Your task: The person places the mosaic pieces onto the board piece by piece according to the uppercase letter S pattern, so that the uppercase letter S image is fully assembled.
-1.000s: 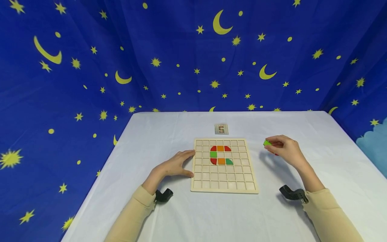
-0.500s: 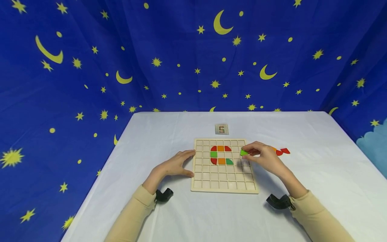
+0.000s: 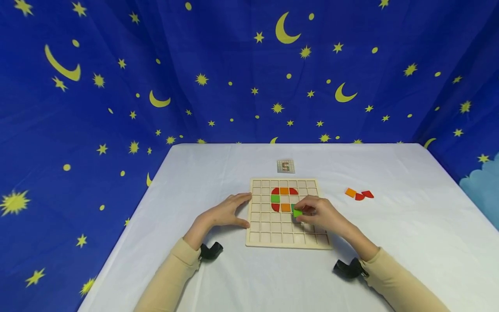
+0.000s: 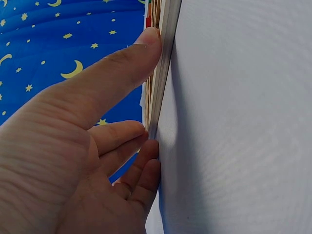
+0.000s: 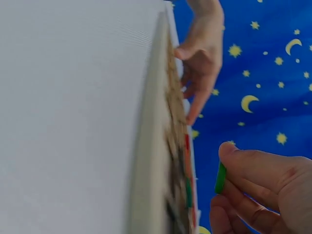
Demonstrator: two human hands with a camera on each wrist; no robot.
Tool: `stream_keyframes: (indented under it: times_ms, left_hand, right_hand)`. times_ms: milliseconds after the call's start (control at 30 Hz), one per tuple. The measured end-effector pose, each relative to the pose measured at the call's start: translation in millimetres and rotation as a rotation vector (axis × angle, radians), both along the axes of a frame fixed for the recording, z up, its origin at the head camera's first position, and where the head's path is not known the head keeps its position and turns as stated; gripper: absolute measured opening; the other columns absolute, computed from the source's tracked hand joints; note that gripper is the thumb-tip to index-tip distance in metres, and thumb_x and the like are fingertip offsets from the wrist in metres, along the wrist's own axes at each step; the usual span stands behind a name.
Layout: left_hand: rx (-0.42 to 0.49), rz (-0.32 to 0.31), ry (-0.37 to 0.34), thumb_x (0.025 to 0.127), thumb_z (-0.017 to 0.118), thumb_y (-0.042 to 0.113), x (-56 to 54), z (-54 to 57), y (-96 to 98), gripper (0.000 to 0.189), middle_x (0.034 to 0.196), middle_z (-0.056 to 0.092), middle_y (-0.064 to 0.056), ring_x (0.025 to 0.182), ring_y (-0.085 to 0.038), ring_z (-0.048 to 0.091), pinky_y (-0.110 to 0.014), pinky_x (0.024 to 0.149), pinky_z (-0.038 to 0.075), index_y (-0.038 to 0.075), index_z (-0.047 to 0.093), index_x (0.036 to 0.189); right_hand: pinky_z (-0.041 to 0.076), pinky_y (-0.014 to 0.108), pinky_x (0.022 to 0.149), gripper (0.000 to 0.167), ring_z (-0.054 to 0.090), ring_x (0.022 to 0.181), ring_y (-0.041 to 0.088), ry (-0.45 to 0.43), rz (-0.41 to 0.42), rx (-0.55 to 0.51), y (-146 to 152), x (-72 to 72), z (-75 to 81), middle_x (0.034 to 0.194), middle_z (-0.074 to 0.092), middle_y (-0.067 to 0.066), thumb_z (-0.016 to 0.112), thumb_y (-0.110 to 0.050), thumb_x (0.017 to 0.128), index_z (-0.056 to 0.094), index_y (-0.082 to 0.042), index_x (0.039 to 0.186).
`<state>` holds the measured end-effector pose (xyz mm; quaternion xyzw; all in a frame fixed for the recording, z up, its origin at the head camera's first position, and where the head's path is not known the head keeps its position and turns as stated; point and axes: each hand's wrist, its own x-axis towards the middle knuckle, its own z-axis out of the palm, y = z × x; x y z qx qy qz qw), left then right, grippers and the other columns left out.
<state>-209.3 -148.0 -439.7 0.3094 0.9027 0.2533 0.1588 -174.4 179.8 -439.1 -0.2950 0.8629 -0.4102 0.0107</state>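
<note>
My right hand [image 3: 322, 214] pinches a light green tile [image 3: 298, 213] between thumb and fingers, just over the wooden grid board [image 3: 288, 238]. In the right wrist view that tile [image 5: 221, 178] is seen edge-on, raised off the board. Red, orange and green tiles lie in the board's cells, among them an orange square [image 3: 286, 207] and a green square [image 3: 275, 198]. A darker green piece beside the orange one is partly hidden by my right fingers. My left hand [image 3: 223, 212] touches the board's left edge, thumb and fingers spread; the left wrist view shows the thumb [image 4: 141, 48] against the rim.
Right of the board lie an orange square tile [image 3: 350, 193] and two red curved-edge tiles [image 3: 367, 194]. Behind the board is a small card [image 3: 286, 166] with a gridded figure. A white cloth [image 3: 218, 277] covers the table, with a blue starry curtain [image 3: 234, 52] around it.
My right hand has carried the light green tile leftward from beside the board to over its cells, uncovering the loose orange and red tiles. The left hand has stayed at the board's edge.
</note>
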Motion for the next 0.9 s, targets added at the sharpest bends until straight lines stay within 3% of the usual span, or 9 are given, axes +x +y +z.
stream_keyframes:
  times_ms: [167,333,600,900]
  left_hand:
    - [0.007,0.005,-0.013,0.075,0.078,0.042,0.6,1.9,0.4,0.097,0.152,0.027,-0.009,0.138,-0.029,0.022,-0.043,0.111,0.020,0.003,0.028,0.148]
    - [0.005,0.012,-0.015,0.075,0.079,0.042,1.4,2.6,0.3,0.097,0.152,0.027,-0.009,0.138,-0.029,0.022,-0.042,0.111,0.021,0.004,0.028,0.148]
    - [-0.005,0.013,-0.003,0.075,0.078,0.042,0.4,1.5,1.0,0.097,0.152,0.027,-0.008,0.138,-0.028,0.023,-0.040,0.111,0.021,0.004,0.028,0.148]
    - [-0.002,0.008,-0.004,0.075,0.078,0.043,0.0,0.7,0.6,0.097,0.152,0.027,-0.009,0.138,-0.028,0.023,-0.042,0.111,0.021,0.004,0.027,0.148]
  right_hand:
    - [0.048,0.024,0.065,0.026,0.055,0.076,0.012,0.026,0.006,0.065,-5,0.3,-7.1,0.094,0.062,-0.006,0.078,-0.016,0.079,0.070,-0.009,0.103]
    - [0.049,0.024,0.067,0.027,0.056,0.078,0.011,0.062,-0.015,0.097,-6,0.0,-9.3,0.096,0.062,-0.005,0.078,-0.013,0.078,0.070,-0.008,0.103]
    - [0.049,0.024,0.066,0.026,0.055,0.077,0.011,0.123,-0.010,0.113,-6,-1.5,-14.4,0.096,0.062,-0.002,0.079,-0.011,0.077,0.070,-0.006,0.101]
    - [0.045,0.024,0.062,0.025,0.051,0.074,0.011,0.135,-0.001,0.109,-5,0.2,-14.5,0.096,0.061,-0.002,0.078,-0.012,0.078,0.070,-0.007,0.101]
